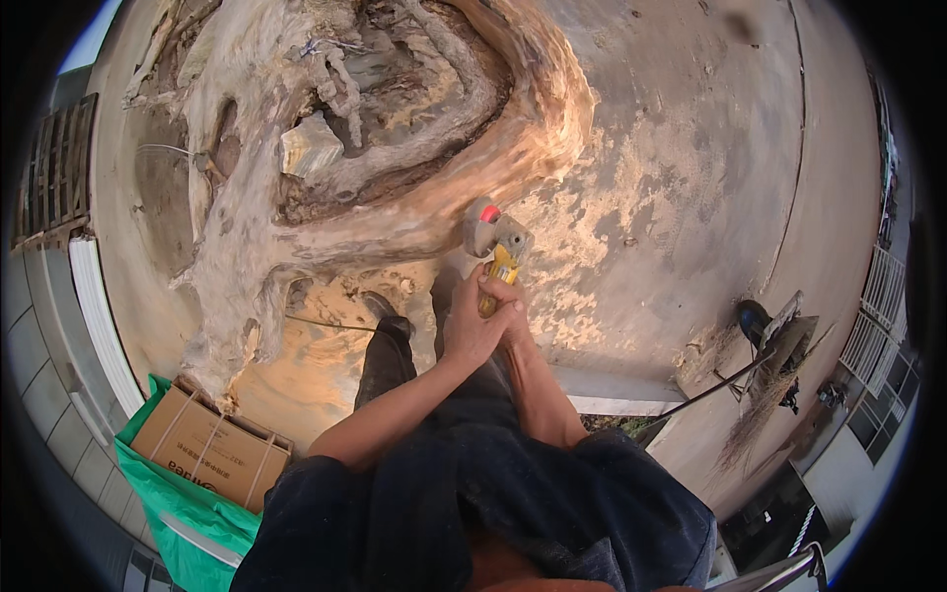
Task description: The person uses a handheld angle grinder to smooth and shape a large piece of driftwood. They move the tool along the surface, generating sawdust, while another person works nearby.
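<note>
A yellow angle grinder (503,264) with a grey head is held in front of me at the middle of the view. Its guard (480,227), showing a patch of red, is up against the lower right edge of a large gnarled tree root (395,233); whether the disc touches the wood cannot be made out. My left hand (470,324) is closed around the left side of the grinder's body. Wrapped over it from the right is my right hand (512,308), close against the left. The root's reddish, freshly bared surface curves up and away to the right.
Sawdust (314,367) lies around the root and my feet. At the lower left, a strapped cardboard box (202,444) stands in a green bag (178,513). A twig broom (758,419) lies to the right. A wooden pallet (57,168) leans at the far left.
</note>
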A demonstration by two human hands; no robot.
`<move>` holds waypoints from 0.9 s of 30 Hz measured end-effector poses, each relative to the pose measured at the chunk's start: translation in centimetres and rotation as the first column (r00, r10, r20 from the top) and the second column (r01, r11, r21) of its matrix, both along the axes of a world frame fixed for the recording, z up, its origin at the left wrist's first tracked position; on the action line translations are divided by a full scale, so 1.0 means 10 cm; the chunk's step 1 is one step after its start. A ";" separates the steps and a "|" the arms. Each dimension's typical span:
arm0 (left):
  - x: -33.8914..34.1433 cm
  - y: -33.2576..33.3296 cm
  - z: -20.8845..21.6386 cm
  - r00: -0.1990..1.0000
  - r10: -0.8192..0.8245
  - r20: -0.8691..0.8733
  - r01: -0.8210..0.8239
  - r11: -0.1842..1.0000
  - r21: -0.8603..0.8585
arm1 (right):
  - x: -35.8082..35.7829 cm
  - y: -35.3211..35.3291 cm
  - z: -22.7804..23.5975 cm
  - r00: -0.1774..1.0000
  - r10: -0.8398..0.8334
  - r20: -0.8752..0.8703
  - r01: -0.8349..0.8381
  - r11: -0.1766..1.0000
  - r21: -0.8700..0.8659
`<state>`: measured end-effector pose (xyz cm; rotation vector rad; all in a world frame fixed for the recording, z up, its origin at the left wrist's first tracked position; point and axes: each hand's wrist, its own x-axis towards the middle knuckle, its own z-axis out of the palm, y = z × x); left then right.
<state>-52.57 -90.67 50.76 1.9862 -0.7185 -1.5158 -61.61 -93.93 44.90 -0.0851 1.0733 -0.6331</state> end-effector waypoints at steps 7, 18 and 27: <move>0.08 0.18 0.09 0.822 0.340 -0.457 -0.445 0.885 -0.141 | 0.31 -0.32 0.62 0.767 0.393 -0.507 -0.522 0.842 -0.138; 0.29 0.42 -0.01 0.412 0.596 -0.689 -0.787 0.614 0.060 | 0.86 -0.24 0.60 0.303 0.408 -0.862 -0.913 0.384 -0.139; 0.44 0.50 -0.07 0.300 0.525 -0.796 -0.728 0.666 0.165 | 1.02 -0.19 0.66 0.218 0.355 -0.909 -0.872 0.489 -0.018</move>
